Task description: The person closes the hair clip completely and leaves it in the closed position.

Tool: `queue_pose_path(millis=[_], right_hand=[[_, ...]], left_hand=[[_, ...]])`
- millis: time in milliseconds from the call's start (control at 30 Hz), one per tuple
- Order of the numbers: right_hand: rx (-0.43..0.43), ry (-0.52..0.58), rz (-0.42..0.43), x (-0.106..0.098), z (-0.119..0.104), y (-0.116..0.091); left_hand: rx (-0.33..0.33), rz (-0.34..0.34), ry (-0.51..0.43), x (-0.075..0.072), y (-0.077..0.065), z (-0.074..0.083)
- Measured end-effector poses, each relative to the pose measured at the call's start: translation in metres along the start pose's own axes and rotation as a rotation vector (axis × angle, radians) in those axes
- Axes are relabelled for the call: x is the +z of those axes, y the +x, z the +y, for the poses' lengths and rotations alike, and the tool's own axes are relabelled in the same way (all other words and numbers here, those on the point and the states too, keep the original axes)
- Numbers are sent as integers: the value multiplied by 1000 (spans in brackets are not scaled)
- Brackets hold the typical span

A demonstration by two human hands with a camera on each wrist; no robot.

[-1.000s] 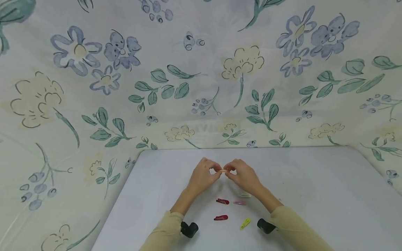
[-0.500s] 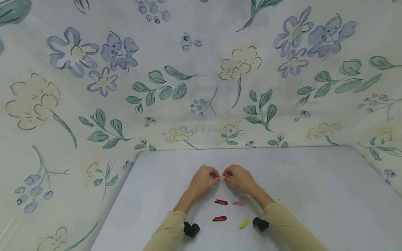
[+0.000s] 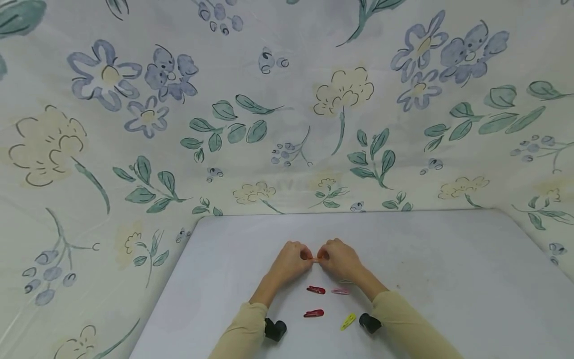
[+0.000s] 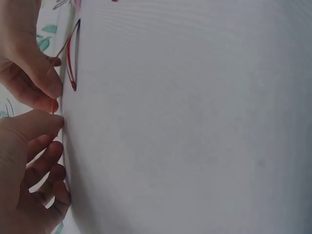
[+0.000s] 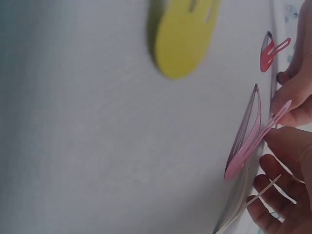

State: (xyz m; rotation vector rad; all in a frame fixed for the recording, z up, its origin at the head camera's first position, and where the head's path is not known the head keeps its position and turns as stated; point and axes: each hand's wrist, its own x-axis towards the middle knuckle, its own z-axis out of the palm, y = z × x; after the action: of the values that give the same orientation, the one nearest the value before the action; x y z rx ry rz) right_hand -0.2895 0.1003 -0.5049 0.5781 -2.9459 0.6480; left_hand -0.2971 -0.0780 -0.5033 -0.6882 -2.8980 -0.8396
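Observation:
Between the fingertips of both hands is a small orange hair clip (image 3: 316,260), mostly covered by the fingers. My left hand (image 3: 289,262) pinches its left end, and my right hand (image 3: 342,260) pinches the right end. Only an orange sliver of the clip shows in the left wrist view. Nearer me lie two red hair clips, one farther (image 3: 316,289) and one closer (image 3: 314,313). Beside the farther one is a pink hair clip (image 5: 243,151), its snap sprung open. A whitish hair clip (image 5: 243,207) lies partly behind the right hand in the head view.
A yellow hair clip (image 3: 348,321) lies near the right sleeve. Black wrist cameras, left (image 3: 275,329) and right (image 3: 369,323), hang over the white table (image 3: 448,279). A flowered cloth (image 3: 287,109) rises behind its far edge.
Both hands have come a little toward me with the orange hair clip pinched between them. The clips on the table have stayed put; the head view has shifted slightly.

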Motion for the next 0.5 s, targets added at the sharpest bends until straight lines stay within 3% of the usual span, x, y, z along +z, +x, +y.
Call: queue_pose_path(millis=[500], right_hand=[[27, -33, 6, 1, -5, -3]], left_hand=[[-25, -21, -2, 1, -1, 0]])
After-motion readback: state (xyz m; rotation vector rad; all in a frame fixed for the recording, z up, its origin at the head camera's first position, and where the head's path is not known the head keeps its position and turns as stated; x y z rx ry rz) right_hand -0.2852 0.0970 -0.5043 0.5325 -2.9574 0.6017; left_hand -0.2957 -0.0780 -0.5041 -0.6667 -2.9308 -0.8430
